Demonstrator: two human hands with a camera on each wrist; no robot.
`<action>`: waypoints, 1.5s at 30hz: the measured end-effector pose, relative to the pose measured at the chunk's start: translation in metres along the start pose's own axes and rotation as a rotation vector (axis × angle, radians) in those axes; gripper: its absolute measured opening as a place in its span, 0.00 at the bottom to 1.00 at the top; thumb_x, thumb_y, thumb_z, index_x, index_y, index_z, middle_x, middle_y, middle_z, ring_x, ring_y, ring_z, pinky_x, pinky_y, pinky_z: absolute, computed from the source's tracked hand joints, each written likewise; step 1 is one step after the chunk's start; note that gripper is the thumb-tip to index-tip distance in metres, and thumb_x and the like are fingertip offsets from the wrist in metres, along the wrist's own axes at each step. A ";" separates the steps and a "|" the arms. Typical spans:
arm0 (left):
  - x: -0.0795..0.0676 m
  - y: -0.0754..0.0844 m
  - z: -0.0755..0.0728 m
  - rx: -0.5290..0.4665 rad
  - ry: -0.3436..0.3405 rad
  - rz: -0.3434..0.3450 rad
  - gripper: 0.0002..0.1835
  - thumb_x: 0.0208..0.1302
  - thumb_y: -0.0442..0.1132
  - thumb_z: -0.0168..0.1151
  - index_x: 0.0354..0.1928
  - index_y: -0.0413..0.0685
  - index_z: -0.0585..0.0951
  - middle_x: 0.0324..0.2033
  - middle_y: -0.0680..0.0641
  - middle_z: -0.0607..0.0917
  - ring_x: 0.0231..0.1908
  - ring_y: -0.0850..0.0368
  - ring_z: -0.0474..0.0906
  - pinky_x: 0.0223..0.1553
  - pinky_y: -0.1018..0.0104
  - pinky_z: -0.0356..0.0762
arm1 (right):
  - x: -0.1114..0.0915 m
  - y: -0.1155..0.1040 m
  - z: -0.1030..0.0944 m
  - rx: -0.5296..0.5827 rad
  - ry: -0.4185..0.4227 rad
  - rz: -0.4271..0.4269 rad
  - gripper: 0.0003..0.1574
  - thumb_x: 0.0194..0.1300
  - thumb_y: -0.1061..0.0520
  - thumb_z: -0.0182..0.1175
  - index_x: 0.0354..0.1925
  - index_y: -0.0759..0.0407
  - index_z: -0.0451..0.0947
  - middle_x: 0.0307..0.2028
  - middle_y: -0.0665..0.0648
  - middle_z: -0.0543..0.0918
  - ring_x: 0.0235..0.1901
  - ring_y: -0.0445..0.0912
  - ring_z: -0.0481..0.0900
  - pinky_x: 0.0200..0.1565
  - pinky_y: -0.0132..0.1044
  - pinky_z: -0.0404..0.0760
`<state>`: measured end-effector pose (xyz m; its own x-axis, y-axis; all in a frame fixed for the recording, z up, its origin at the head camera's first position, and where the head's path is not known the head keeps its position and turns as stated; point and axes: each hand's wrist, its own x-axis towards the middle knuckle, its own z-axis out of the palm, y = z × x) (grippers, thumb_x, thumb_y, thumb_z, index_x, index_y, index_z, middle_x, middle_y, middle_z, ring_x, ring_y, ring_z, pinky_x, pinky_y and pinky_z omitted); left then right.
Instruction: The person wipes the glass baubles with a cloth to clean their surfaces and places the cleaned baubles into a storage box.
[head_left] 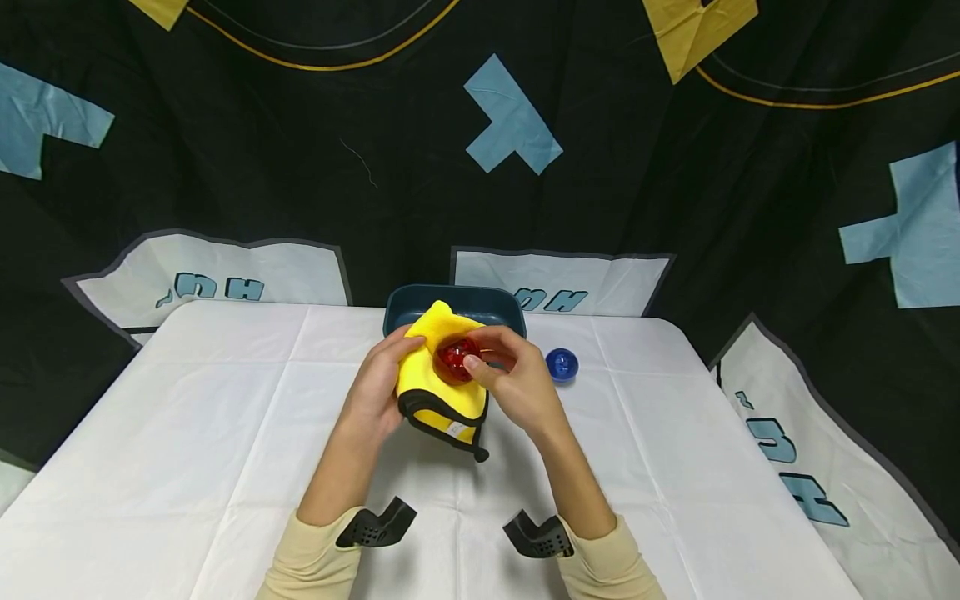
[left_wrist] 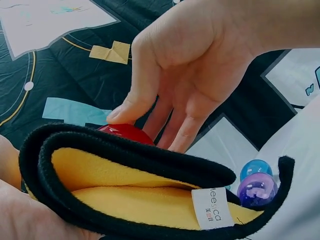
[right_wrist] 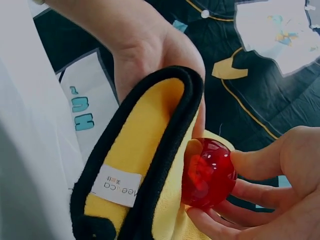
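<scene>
A folded yellow cloth (head_left: 442,398) with black edging and a white label is held in my left hand (head_left: 378,383), above the white table. Against its yellow face sits a shiny, see-through red ball (right_wrist: 210,172). My right hand (head_left: 517,375) pinches this ball between thumb and fingers. From the left wrist side, the cloth's folded edge hides most of the red ball (left_wrist: 127,133). Part of my left hand lies behind the cloth in the right wrist view.
A dark teal tray (head_left: 487,298) stands at the table's back edge, behind the hands. Right of it lies a blue ball (head_left: 562,365) on the white tablecloth (head_left: 225,467). In the left wrist view, a purple ball (left_wrist: 257,191) overlaps a blue one. A black printed curtain (head_left: 405,167) hangs behind.
</scene>
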<state>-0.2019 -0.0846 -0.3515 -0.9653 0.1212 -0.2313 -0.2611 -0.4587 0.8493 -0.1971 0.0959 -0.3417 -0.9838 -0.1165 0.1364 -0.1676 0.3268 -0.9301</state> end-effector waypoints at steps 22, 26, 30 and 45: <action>-0.003 0.002 -0.001 0.003 0.020 -0.012 0.26 0.76 0.41 0.49 0.73 0.53 0.64 0.69 0.47 0.65 0.67 0.52 0.65 0.67 0.62 0.73 | 0.005 0.005 -0.001 0.050 -0.050 0.086 0.29 0.57 0.58 0.74 0.57 0.52 0.80 0.53 0.57 0.84 0.52 0.51 0.84 0.57 0.45 0.85; -0.004 0.003 -0.002 0.002 0.017 -0.018 0.26 0.76 0.42 0.49 0.74 0.53 0.64 0.69 0.47 0.65 0.67 0.52 0.65 0.68 0.62 0.72 | 0.006 0.005 -0.001 0.021 -0.062 0.153 0.27 0.60 0.51 0.72 0.58 0.52 0.81 0.51 0.58 0.85 0.50 0.51 0.84 0.56 0.45 0.85; -0.003 0.002 -0.002 0.013 0.006 -0.015 0.26 0.76 0.42 0.48 0.74 0.53 0.64 0.69 0.46 0.65 0.68 0.51 0.65 0.69 0.61 0.71 | 0.008 0.005 -0.001 -0.012 -0.064 0.193 0.28 0.63 0.46 0.70 0.59 0.53 0.81 0.49 0.57 0.85 0.48 0.50 0.83 0.57 0.48 0.83; -0.002 0.001 -0.001 0.009 -0.008 0.004 0.23 0.77 0.42 0.48 0.71 0.53 0.66 0.67 0.47 0.67 0.66 0.52 0.67 0.63 0.64 0.77 | 0.008 0.005 -0.001 -0.037 -0.096 0.182 0.29 0.68 0.42 0.65 0.62 0.51 0.79 0.51 0.56 0.85 0.50 0.51 0.82 0.58 0.47 0.83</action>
<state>-0.2006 -0.0857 -0.3507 -0.9664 0.1264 -0.2239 -0.2570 -0.4516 0.8544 -0.2056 0.0980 -0.3453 -0.9878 -0.1404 -0.0674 0.0083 0.3845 -0.9231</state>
